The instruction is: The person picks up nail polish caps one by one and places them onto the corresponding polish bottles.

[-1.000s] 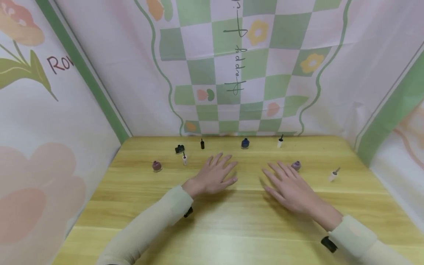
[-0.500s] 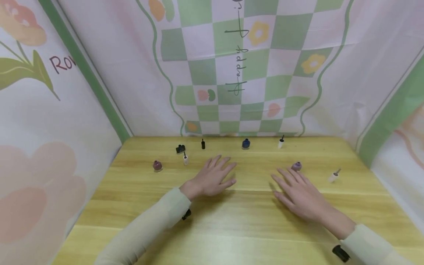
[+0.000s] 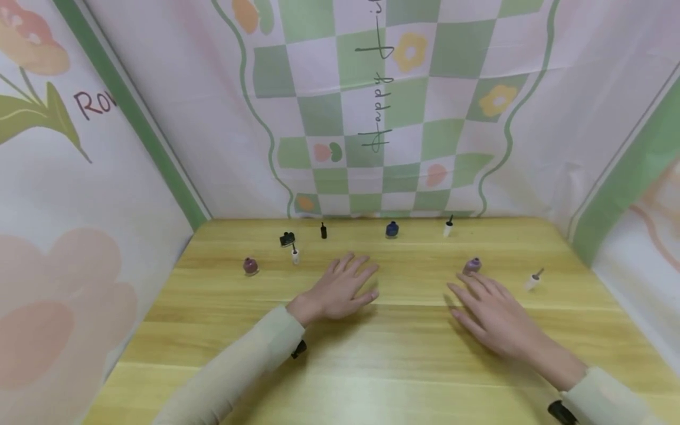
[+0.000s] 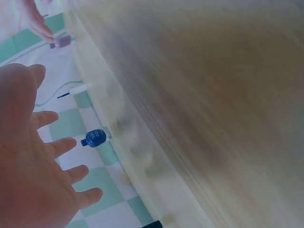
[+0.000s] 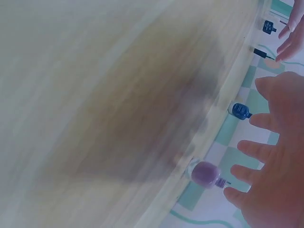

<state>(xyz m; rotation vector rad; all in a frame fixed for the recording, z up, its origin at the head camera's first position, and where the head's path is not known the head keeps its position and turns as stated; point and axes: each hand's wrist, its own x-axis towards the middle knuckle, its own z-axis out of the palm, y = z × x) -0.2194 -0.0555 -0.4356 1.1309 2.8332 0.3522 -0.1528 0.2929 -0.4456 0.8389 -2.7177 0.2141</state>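
Fingers spread and holding nothing, my left hand hovers palm down over the table, left of centre. My right hand is spread in the same way on the right, its fingertips just in front of an uncapped lavender nail polish bottle. In the right wrist view that purple bottle stands beyond the fingers. An open blue nail polish bottle stands at the back, between the two hands. Left of my left hand is a white brush cap, brush pointing up, and farther left a mauve bottle.
A black nail polish bottle and a black brush cap stand at the back left. White brush caps stand at the back right and far right. A printed curtain rises behind the table's back edge.
My right hand has moved right and a little nearer to me, uncovering more of the lavender bottle. My left hand has drawn back slightly. The bottles and caps stand as before.
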